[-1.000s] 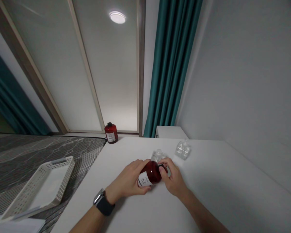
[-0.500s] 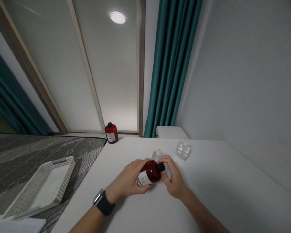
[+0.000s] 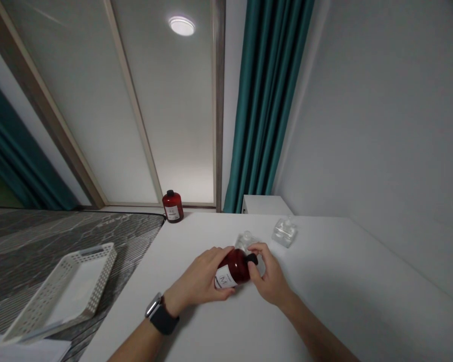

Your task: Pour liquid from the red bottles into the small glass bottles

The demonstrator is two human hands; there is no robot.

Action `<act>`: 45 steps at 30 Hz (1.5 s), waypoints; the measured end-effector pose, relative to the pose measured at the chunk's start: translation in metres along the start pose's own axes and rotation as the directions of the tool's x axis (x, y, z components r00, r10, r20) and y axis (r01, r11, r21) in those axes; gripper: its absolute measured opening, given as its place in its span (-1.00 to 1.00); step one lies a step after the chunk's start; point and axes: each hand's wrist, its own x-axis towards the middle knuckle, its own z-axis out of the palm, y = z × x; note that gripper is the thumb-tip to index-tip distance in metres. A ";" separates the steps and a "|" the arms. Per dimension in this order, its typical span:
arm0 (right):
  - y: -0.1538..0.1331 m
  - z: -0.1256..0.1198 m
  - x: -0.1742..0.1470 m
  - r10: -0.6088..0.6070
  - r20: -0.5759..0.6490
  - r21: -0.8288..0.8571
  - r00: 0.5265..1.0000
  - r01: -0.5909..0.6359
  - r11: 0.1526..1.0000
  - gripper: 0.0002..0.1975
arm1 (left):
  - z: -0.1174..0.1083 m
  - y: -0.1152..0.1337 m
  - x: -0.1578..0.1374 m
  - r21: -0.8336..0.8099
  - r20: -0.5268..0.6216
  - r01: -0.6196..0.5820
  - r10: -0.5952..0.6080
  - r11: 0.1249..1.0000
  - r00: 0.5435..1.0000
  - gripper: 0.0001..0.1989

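My left hand [image 3: 198, 279] is wrapped round a dark red bottle [image 3: 238, 266] with a white label, holding it tilted with its neck towards the right. The thumb and fingers of my right hand [image 3: 270, 276] close on the black cap [image 3: 252, 258] at the bottle's neck. Just behind the bottle is a clear glass bottle [image 3: 246, 238], partly hidden by the red one and my right fingers. A second clear glass bottle [image 3: 285, 232] is on the white table [image 3: 215, 332] farther right.
Another red bottle [image 3: 172, 207] with a black cap stands upright at the table's far left corner. To the left, a white perforated basket [image 3: 106, 274] sits on a grey patterned surface [image 3: 136, 231]. A white cabinet [image 3: 266, 203] is behind the table, near the green curtain [image 3: 268, 110].
My right thumb has moved up and left onto the black cap, and the right fingers have shifted slightly round it. My left hand keeps the bottle in nearly the same place.
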 end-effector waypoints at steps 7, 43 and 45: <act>0.001 0.000 -0.001 0.025 0.050 0.048 0.998 -0.027 0.998 -0.79 | 0.001 -0.002 -0.001 -0.007 -0.007 -0.013 0.013 1.000 1.000 -0.16; -0.002 0.000 0.002 -0.007 0.077 0.008 0.997 0.006 1.000 -0.86 | 0.000 0.002 -0.001 0.007 0.016 0.007 -0.007 1.000 1.000 -0.14; -0.003 0.000 0.003 -0.048 0.057 0.016 0.997 0.047 0.999 -0.81 | 0.000 0.002 -0.001 0.005 0.017 0.011 -0.011 1.000 1.000 -0.13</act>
